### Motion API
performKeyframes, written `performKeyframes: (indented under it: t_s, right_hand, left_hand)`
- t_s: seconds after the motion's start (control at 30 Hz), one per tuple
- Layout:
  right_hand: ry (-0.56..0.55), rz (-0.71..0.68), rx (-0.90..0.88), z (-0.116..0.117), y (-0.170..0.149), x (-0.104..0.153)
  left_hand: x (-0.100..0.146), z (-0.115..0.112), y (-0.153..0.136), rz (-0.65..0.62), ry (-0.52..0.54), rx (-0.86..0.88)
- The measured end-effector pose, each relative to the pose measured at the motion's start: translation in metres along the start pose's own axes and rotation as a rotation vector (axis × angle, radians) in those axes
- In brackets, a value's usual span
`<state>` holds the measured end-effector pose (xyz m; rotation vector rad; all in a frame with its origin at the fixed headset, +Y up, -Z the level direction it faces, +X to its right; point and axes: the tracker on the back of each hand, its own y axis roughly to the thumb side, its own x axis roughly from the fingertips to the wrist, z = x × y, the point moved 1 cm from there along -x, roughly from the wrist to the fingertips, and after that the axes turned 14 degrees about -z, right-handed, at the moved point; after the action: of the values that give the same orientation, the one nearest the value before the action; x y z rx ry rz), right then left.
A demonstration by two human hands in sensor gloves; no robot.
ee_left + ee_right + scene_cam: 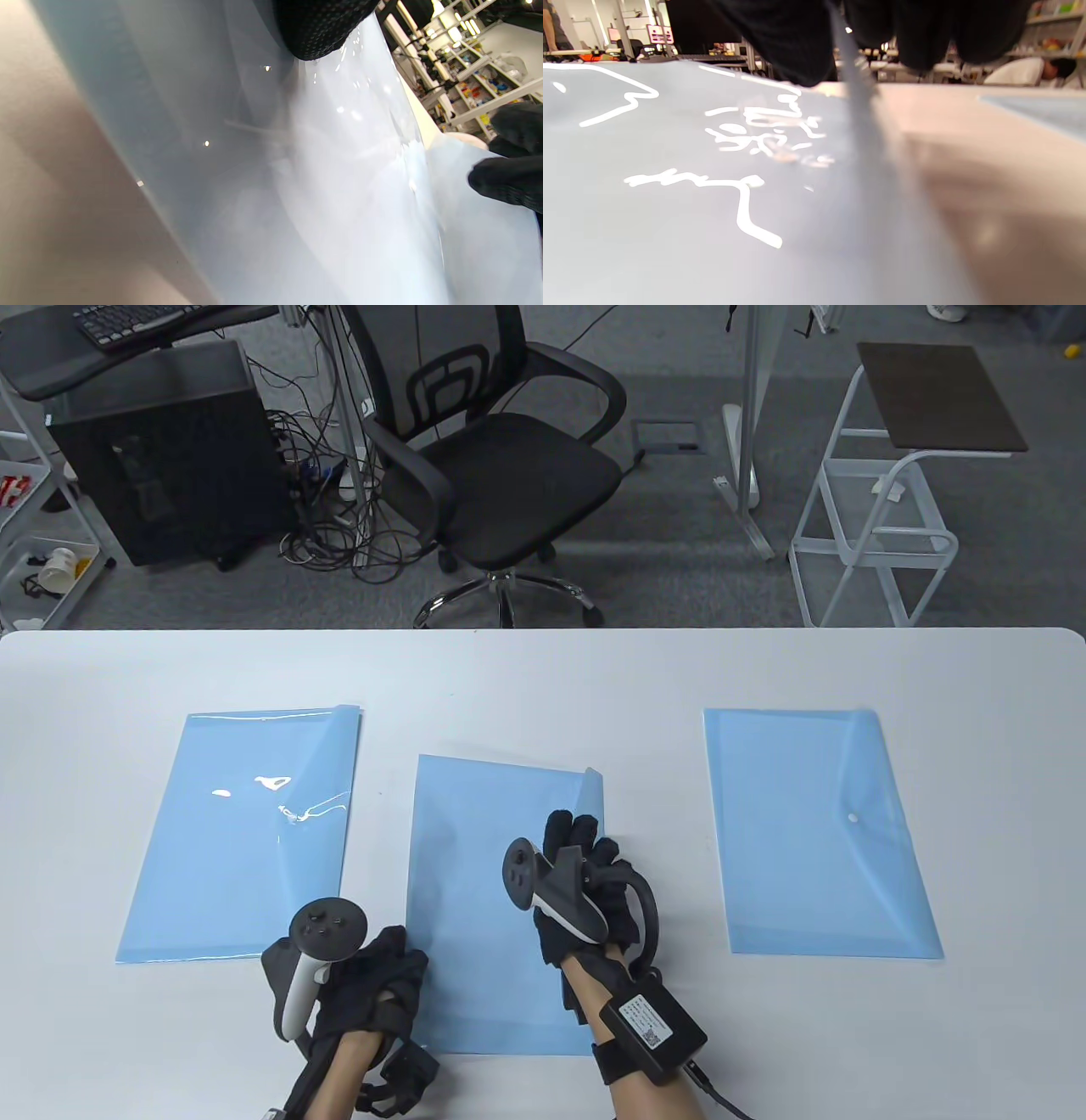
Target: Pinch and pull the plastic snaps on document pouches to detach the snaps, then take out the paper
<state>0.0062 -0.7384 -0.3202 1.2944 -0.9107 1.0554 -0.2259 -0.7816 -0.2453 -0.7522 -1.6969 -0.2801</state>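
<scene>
On white table [543, 670], right hand [585, 891] pinches middle pouch [475, 899] flap; left hand [365, 984] presses flat.

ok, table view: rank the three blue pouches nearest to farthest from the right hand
1. Middle pouch: the right hand is on it, fingers at its lifted right edge.
2. Right pouch: across a strip of bare table, snap fastened.
3. Left pouch: farthest, beyond the middle one.

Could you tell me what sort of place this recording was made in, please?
Most likely an office or lab workspace. Beyond the white table stand a black mesh office chair on grey carpet, a computer tower with tangled cables, and a keyboard. The wrist views show shelving and workbenches behind.
</scene>
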Motion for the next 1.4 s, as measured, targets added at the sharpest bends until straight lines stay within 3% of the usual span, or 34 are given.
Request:
performKeyframes:
  t_s: [0.17, 0.4, 0.57, 0.63, 0.77, 1.13, 1.23, 1.4]
  right_hand:
    - [0.008, -0.071, 0.16, -0.009, -0.008, 0.016]
    - [0.041, -0.201, 0.453, -0.004, -0.012, 0.036]
    - [0.042, -0.303, 0.502, 0.006, -0.019, 0.046]
    - [0.027, -0.336, 0.422, 0.008, -0.025, 0.049]
    - [0.005, -0.258, 0.124, 0.009, -0.046, 0.053]
    - [0.062, 0.085, -0.583, 0.006, -0.076, 0.057]
    - [0.08, 0.123, -0.649, 0.014, -0.076, 0.053]
    - [0.06, 0.131, -0.561, 0.03, -0.074, 0.047]
  left_hand:
    - [0.0, 0.001, -0.001, 0.001, -0.007, 0.023]
    - [0.001, 0.001, -0.001, -0.001, -0.005, 0.025]
    - [0.001, 0.001, -0.002, 0.0, 0.0, 0.027]
    - [0.001, 0.001, -0.002, 0.0, 0.002, 0.028]
    - [0.002, 0.001, -0.002, 0.001, 0.006, 0.027]
    - [0.002, 0.001, -0.002, 0.0, 0.007, 0.034]
    - [0.002, 0.001, -0.003, 0.0, -0.005, 0.058]
    - [0.002, 0.003, -0.011, -0.005, -0.027, 0.212]
